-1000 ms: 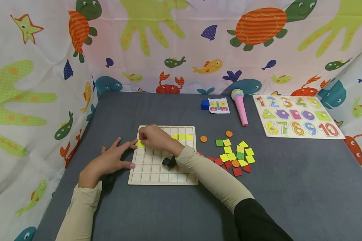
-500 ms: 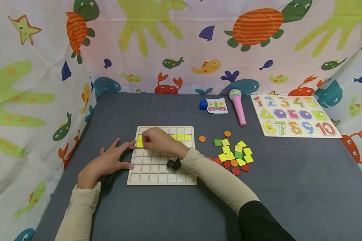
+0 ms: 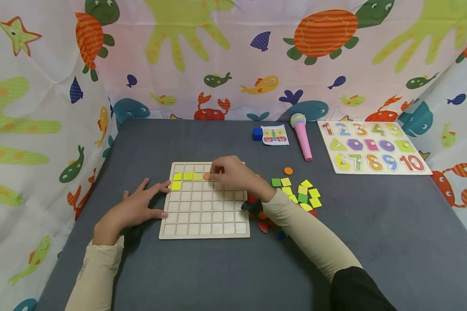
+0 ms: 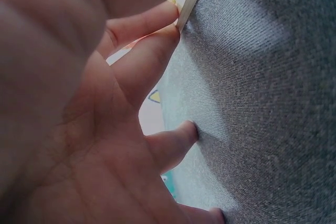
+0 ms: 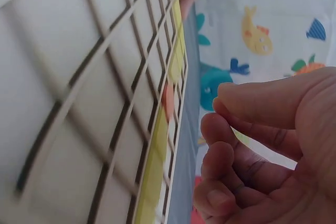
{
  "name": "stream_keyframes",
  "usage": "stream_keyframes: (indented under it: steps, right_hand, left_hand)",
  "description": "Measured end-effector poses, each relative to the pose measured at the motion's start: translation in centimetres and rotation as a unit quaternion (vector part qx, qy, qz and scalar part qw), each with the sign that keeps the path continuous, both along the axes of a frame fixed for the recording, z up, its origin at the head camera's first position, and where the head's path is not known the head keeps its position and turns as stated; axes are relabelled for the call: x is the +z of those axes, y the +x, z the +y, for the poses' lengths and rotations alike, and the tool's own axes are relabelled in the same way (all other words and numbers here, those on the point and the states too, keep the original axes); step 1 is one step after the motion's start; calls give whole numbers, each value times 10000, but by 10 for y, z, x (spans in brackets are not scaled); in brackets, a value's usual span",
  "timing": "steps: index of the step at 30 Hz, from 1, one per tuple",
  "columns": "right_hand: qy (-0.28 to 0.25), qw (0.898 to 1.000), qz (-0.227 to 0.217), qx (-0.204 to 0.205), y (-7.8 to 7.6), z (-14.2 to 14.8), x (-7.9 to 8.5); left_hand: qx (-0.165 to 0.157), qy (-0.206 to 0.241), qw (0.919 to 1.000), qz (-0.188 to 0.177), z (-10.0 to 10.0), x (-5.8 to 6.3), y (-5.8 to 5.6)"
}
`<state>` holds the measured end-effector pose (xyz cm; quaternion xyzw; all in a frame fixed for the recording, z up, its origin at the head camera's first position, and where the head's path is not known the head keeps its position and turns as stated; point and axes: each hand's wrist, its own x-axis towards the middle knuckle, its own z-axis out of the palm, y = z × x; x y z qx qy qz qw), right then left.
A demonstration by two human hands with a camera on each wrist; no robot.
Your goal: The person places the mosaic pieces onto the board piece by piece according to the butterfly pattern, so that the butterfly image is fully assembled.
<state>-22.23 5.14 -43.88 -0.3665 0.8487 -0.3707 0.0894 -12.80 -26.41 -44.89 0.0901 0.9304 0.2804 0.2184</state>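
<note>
A pale wooden grid board (image 3: pixel 202 229) lies on the dark grey table. Yellow square tiles (image 3: pixel 187 176) sit at the left of an upper row, with an orange disc (image 3: pixel 206 176) beside them and one more yellow tile (image 3: pixel 175 185) below. My left hand (image 3: pixel 130 211) is spread at the board's left edge, fingertips and thumb touching it; in the left wrist view other fingertips rest on the cloth. My right hand (image 3: pixel 233 172) hovers over the board's upper right, hiding the cells there. Its fingers are loosely curled, with nothing visible between them in the right wrist view.
Right of the board lie loose yellow, green, red and orange pieces (image 3: pixel 303 196), partly behind the right forearm. Farther back are a blue block (image 3: pixel 257 134), a patterned card (image 3: pixel 275 135), a pink toy microphone (image 3: pixel 302 138) and a number puzzle board (image 3: pixel 373 149). A printed cloth hangs behind.
My right hand has moved from the board's left side to its upper right, uncovering the left yellow tiles and the orange disc. My left hand stays at the board's edge.
</note>
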Motion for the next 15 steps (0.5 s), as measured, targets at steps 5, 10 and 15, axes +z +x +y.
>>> stream_keyframes:
  steps: [5, 10, 15]
  right_hand:
    - [-9, 9997, 18, -255, -1, 28, 0]
    - [111, 9990, -34, -421, -3, 55, 0]
    - [416, 9977, -135, -526, -5, 79, 0]
  left_hand:
    - [2, 15, 10000, -5, 0, 1, 1]
    - [-5, 57, 10000, 14, 0, 2, 2]
    - [6, 108, 9999, 9, 1, 4, 2]
